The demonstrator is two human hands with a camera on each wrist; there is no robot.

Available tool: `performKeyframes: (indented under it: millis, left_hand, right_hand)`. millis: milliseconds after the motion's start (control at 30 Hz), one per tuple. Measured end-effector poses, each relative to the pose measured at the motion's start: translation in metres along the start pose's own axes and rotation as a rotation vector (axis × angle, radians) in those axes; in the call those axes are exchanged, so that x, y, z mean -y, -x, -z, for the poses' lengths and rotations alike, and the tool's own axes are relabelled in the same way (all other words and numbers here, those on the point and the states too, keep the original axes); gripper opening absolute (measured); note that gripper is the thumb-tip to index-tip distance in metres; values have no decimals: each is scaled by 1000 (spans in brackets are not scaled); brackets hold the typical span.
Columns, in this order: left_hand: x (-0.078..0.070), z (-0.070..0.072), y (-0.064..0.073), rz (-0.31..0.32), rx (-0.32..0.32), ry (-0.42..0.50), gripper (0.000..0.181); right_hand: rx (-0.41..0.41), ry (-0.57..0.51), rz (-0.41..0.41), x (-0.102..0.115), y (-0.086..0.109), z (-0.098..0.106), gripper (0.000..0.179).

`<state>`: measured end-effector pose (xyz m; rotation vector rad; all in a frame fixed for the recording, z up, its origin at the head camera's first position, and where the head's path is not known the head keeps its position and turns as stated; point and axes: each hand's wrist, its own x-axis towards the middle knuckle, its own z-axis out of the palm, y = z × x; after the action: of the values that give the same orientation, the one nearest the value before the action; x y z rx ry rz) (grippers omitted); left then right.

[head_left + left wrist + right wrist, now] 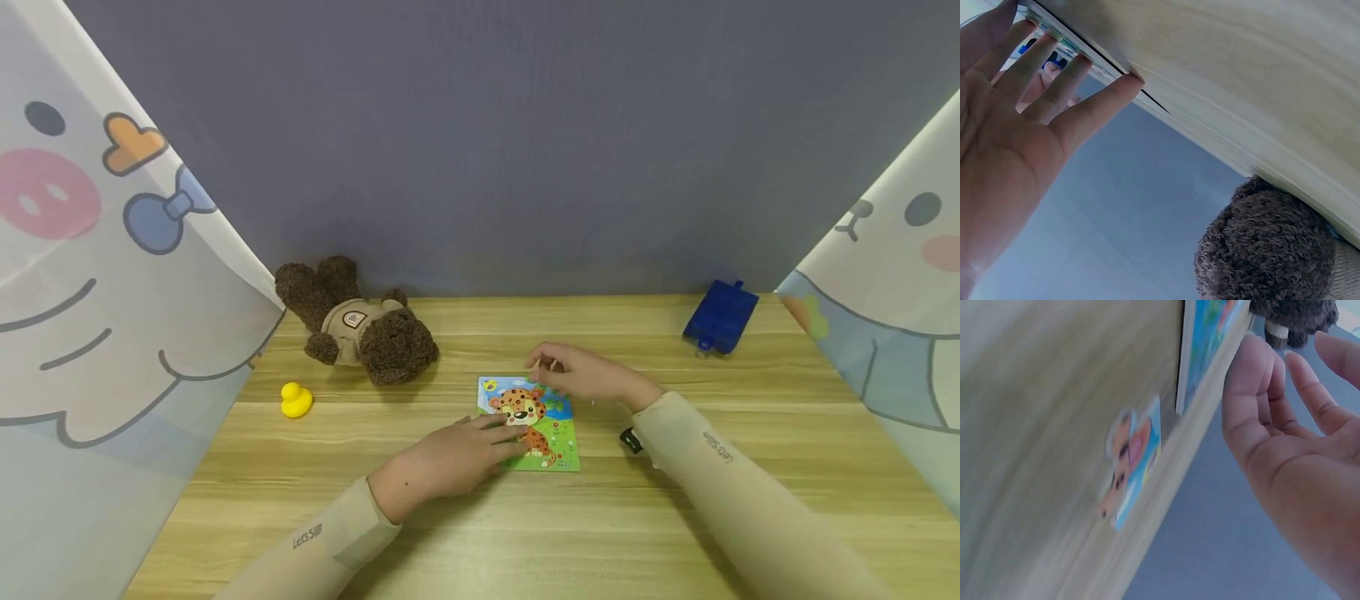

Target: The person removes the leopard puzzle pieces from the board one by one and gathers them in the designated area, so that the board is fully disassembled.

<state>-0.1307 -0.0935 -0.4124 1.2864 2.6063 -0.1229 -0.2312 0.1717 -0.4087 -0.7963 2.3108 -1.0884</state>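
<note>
Square picture puzzle board (551, 425), thin and printed with an orange spotted leopard cub on green grass, lies flat near the middle of the pale wood-grain table (540, 533). Over its left and lower-left part is the left hand (457, 454), fingers straight and spread apart. The right hand (577, 372) is at the board's upper-right corner, fingers loosely bent, thumb apart, nothing visible between them; I cannot tell whether the fingertips touch it. Just beside the board, near the right hand, a loose flat piece (1137, 459) printed in orange, pink and blue lies on the table. Farther out, a dark brown plush bear (348, 333) in a beige shirt lies near the table's back edge, left of the board; a small yellow toy duck (296, 401) sits toward the left edge, and a dark blue pouch (720, 317) lies near the back-right corner.
</note>
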Motion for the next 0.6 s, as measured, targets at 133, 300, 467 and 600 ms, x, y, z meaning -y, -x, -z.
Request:
performKeyframes:
  millis: [133, 300, 467, 600]
  left_hand:
    - [0, 0, 0, 0, -1, 3, 51]
    - [0, 1, 0, -3, -9, 2, 50]
    - [0, 2, 0, -9, -13, -13, 49]
    - [0, 1, 0, -14, -15, -16, 49]
  right_hand:
    - [2, 11, 43, 0, -8, -8, 37]
    - [-20, 83, 44, 2, -14, -14, 39]
    - [-35, 161, 29, 5, -17, -16, 36]
    - [-29, 196, 21, 1, -21, -17, 34]
